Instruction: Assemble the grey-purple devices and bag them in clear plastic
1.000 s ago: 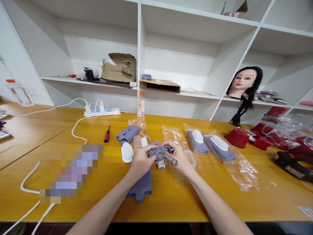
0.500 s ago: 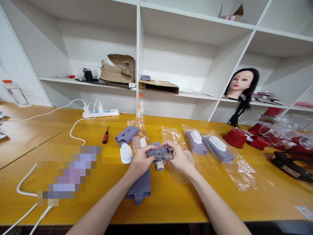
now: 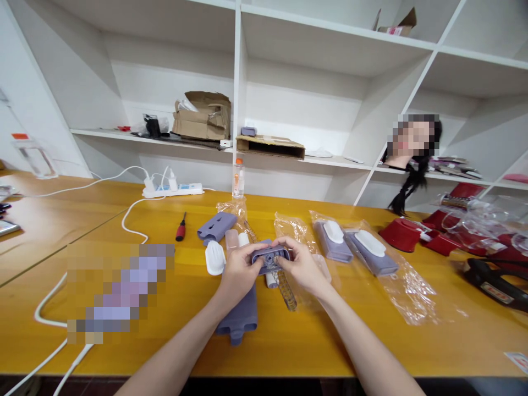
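Both hands hold a small purple-grey plastic housing (image 3: pixel 270 257), its hollow inner side facing me. My left hand (image 3: pixel 241 269) grips its left end, the thumb pressing at the inside. Around the right end, my right hand (image 3: pixel 303 267) is closed, thumb also at the inside. A metal coil spring (image 3: pixel 287 291) hangs below the housing; its upper end is hard to make out. Just beneath lies a white cylinder (image 3: pixel 271 280), partly hidden. A long purple-grey casing (image 3: pixel 241 311) lies under my left wrist, and a white ribbed oval part (image 3: pixel 215 258) sits left of that hand.
A red-handled screwdriver (image 3: pixel 180 227) and another purple casing (image 3: pixel 217 225) lie behind on the left. Two casings with white tops (image 3: pixel 333 242) lie at right on clear plastic bags (image 3: pixel 412 291). Red parts (image 3: pixel 400 234) and a black tool (image 3: pixel 495 283) stand farther right. White cables (image 3: pixel 134 212) cross the left.
The spring has swung from pointing right across the housing to hanging downward. My right thumb has moved onto the housing's inner side. The camera view has shifted slightly.
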